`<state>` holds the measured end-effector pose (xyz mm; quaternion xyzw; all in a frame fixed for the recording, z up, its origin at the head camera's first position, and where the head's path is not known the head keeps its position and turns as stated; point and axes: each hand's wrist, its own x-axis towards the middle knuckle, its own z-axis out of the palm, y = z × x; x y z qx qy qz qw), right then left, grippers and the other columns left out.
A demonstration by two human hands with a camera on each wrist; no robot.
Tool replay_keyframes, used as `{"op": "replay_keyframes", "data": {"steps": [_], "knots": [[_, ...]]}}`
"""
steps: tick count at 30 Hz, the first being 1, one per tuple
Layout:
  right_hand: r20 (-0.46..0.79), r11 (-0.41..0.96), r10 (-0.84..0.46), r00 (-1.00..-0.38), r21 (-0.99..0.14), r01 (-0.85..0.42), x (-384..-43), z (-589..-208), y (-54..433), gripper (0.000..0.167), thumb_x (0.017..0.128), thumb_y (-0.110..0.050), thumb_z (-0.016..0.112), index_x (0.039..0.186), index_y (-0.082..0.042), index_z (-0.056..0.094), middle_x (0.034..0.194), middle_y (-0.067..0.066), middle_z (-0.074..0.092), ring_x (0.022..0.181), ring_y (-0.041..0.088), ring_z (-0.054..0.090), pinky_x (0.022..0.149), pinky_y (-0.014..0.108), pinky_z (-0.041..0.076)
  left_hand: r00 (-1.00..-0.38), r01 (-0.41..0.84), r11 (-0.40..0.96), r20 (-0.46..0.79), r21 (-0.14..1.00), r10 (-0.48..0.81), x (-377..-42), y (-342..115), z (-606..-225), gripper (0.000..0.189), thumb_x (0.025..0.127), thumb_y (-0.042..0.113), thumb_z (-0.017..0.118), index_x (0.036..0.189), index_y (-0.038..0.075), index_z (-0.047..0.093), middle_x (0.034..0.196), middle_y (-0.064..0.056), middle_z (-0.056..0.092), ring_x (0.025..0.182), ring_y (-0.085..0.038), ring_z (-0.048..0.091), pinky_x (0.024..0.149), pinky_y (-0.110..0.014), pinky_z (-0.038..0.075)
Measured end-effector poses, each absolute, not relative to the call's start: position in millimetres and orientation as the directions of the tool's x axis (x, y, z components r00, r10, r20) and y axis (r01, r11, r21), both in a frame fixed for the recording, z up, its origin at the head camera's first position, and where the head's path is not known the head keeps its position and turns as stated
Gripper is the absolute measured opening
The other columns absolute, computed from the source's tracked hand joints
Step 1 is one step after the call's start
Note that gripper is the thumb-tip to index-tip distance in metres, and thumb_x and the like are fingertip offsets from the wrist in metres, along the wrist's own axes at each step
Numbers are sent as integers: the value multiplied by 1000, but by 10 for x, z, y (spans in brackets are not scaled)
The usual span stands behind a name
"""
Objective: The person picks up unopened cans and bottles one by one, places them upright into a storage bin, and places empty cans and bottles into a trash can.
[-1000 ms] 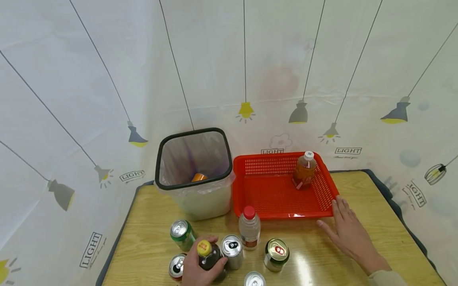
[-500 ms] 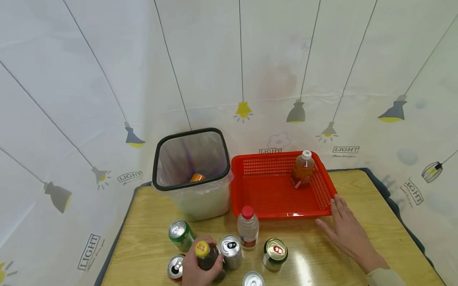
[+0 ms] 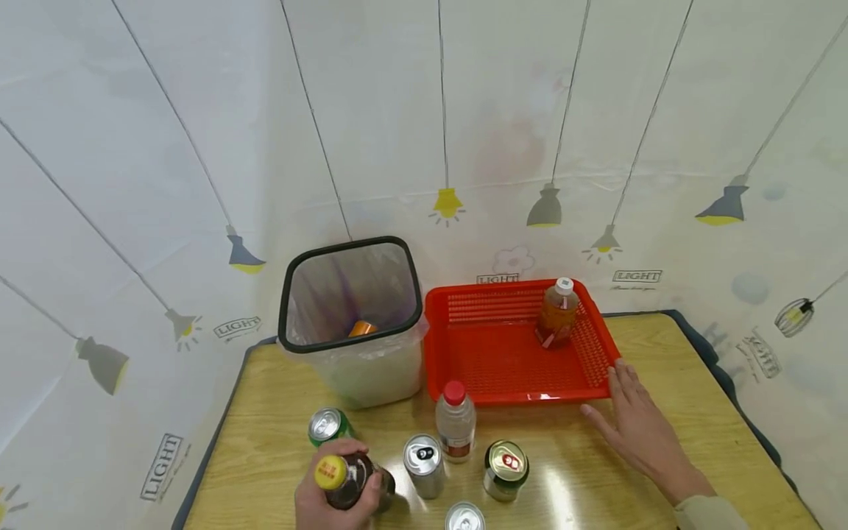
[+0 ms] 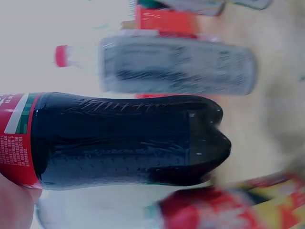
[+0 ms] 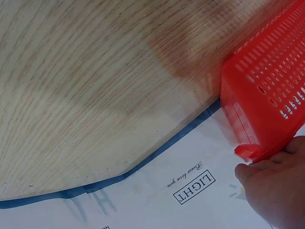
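Observation:
My left hand grips a cola bottle with a yellow cap, its base leaning to the right. Dark liquid and a red label show on this bottle in the left wrist view, and its base appears raised off the table. Beside it are a green can, partly hidden by the hand, and a silver can. My right hand rests with extended fingers against the right front corner of the red basket. In the right wrist view the fingers touch the basket's rim.
A bin lined with a clear bag holds something orange. An amber drink bottle stands in the basket. In front are a red-capped clear bottle, a gold-topped can and another silver can.
My left hand has drawn the cola bottle leftward, away from the silver can, and tilted it; the hand now covers the red can. The right hand stays at the basket.

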<state>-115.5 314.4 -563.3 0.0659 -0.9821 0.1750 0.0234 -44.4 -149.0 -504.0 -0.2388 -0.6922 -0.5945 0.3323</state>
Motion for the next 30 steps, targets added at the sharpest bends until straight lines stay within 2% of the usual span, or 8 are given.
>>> {"op": "replay_keyframes", "data": {"steps": [4, 7, 10, 16, 20, 24, 26, 30], "knots": [[54, 933, -115, -992, -336, -127, -1157, -5624, 3128, 97, 105, -58, 47, 157, 17, 15, 167, 33, 3, 154, 50, 6, 120, 65, 18, -618, 777, 131, 786, 616, -31, -464, -1543, -4717, 51, 60, -25, 77, 107, -19, 58, 103, -21, 67, 96, -18, 68, 88, -20, 55], [61, 931, -118, -991, -339, -131, -1148, -5619, 3122, 96, 105, -56, 49, 156, 18, 17, 167, 34, 5, 154, 50, 7, 120, 65, 18, -598, 797, 99, 801, 596, -18, -480, -1519, -4437, 45, 68, -19, 79, 107, -19, 57, 105, -19, 68, 100, -18, 68, 91, -21, 54], [66, 930, -116, -991, -344, -132, -1145, -5621, 3120, 96, 105, -57, 50, 156, 18, 17, 167, 34, 6, 154, 51, 8, 121, 64, 17, -559, 829, 7, 829, 559, -4, -518, -1457, -4147, 41, 75, -15, 80, 107, -22, 54, 107, -20, 68, 104, -21, 67, 94, -23, 54], [64, 929, -110, -992, -349, -126, -1143, -5637, 3130, 96, 105, -57, 49, 157, 18, 16, 167, 34, 5, 154, 51, 8, 124, 58, 8, -502, 863, -51, 865, 502, 20, -660, -1275, -3680, 42, 83, -2, 82, 108, -20, 54, 109, -19, 70, 106, -22, 67, 97, -26, 53], [55, 930, -105, -993, -347, -118, -1143, -5628, 3132, 96, 105, -57, 49, 157, 17, 15, 167, 34, 4, 154, 51, 6, 123, 61, 11, -461, 885, -46, 886, 463, 60, -862, -1095, -3511, 44, 87, 9, 82, 108, -17, 54, 106, -19, 68, 104, -24, 66, 98, -29, 52], [53, 929, -106, -993, -350, -118, -1139, -5619, 3131, 96, 105, -57, 48, 157, 17, 15, 168, 32, 3, 155, 48, 3, 121, 64, 16, -493, 865, -26, 859, 501, 134, -1108, -897, -3433, 41, 90, 17, 79, 111, -10, 57, 106, -18, 67, 97, -25, 67, 95, -32, 53], [60, 928, -108, -992, -352, -122, -1135, -5617, 3127, 96, 106, -57, 48, 158, 16, 15, 168, 32, 3, 156, 47, 2, 121, 64, 18, -546, 831, -11, 820, 556, 173, -1241, -794, -3427, 37, 89, 19, 77, 113, -4, 60, 107, -14, 68, 97, -26, 67, 92, -33, 54], [71, 924, -112, -991, -360, -131, -1126, -5626, 3128, 95, 106, -56, 48, 158, 16, 15, 168, 31, 2, 156, 45, 1, 123, 61, 13, -656, 738, 28, 708, 674, 262, -1508, -595, -3482, 36, 87, 21, 74, 117, 7, 61, 112, -7, 69, 101, -24, 63, 87, -38, 56]]}}
